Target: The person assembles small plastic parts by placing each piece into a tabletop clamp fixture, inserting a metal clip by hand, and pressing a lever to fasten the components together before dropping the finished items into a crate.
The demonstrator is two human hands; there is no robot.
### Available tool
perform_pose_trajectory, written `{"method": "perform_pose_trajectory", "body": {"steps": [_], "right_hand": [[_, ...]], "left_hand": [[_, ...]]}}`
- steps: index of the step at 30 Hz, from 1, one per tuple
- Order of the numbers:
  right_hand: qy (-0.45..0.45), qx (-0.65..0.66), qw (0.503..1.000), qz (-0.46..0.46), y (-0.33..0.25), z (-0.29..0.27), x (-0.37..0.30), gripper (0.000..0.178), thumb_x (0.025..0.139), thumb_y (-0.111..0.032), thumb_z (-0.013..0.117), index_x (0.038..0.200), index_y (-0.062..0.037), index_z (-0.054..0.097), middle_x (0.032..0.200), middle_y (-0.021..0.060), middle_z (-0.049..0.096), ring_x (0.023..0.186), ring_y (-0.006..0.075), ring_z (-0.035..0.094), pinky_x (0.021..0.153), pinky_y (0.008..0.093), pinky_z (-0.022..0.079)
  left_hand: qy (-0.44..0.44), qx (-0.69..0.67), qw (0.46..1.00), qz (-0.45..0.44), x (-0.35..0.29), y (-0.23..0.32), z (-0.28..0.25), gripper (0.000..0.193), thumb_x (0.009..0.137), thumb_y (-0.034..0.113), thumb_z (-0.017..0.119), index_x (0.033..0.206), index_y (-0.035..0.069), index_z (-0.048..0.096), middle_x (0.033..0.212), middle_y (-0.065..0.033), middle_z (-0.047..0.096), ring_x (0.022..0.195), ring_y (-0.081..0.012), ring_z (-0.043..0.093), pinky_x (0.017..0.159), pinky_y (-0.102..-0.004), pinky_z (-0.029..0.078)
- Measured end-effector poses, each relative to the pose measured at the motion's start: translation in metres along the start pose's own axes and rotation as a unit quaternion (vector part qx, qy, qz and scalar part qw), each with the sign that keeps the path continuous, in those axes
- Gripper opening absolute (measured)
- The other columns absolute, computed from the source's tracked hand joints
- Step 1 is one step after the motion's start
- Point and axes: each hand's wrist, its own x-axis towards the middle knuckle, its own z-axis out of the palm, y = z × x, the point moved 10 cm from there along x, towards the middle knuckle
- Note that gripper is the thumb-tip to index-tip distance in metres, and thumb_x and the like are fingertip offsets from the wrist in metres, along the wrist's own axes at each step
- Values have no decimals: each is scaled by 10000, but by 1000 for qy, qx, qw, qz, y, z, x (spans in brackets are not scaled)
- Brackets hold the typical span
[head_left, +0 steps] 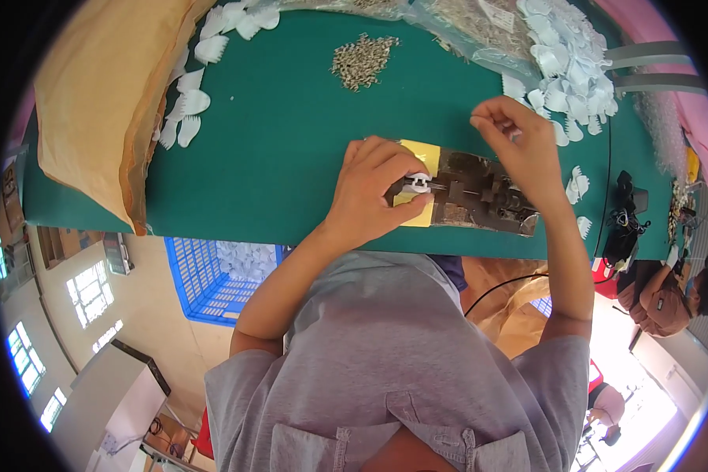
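A dark metal fixture (464,189) with yellow pads (422,154) at its left end lies on the green table. My left hand (374,189) reaches over that end, its thumb and forefinger closed around a small white plastic piece (419,183) set against the fixture. Thin metal prongs show just right of the piece. Raised above the fixture's right part, my right hand (523,145) has its thumb and fingertips pinched together. Whatever it may hold is too small to make out. The rest of the white piece is hidden by my left fingers.
A heap of small metal parts (362,63) lies at the far middle. White toothed plastic pieces (562,71) pile up at the far right, with more (189,102) beside a brown paper bag (102,102) at left. A blue crate (204,287) stands below the table edge. People (669,295) are at right.
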Motion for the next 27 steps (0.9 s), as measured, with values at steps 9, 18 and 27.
{"method": "perform_pose_trajectory", "body": {"steps": [9,18,27], "right_hand": [[32,-156,983,92,65,9,61,201,890,-256,784,991,-83,760,935,84,781,847,286,754,757,421,582],[-9,-227,972,62,72,20,97,246,922,-296,710,960,-57,749,892,121,775,881,350,753,804,442,589],[-82,77,993,-49,-46,24,-32,144,800,29,756,894,-20,657,821,66,671,707,137,655,648,280,543]], "left_hand": [[-10,-47,999,-10,-2,-5,-2,260,799,178,890,984,115,719,996,-10,719,974,-231,618,921,-379,408],[-7,-51,999,-5,-3,-5,1,262,803,180,888,984,111,710,991,-21,718,977,-242,619,924,-384,410],[-6,-46,999,-13,-3,-9,0,277,807,196,875,1010,110,707,1025,-23,717,1005,-260,623,935,-398,419]]}}
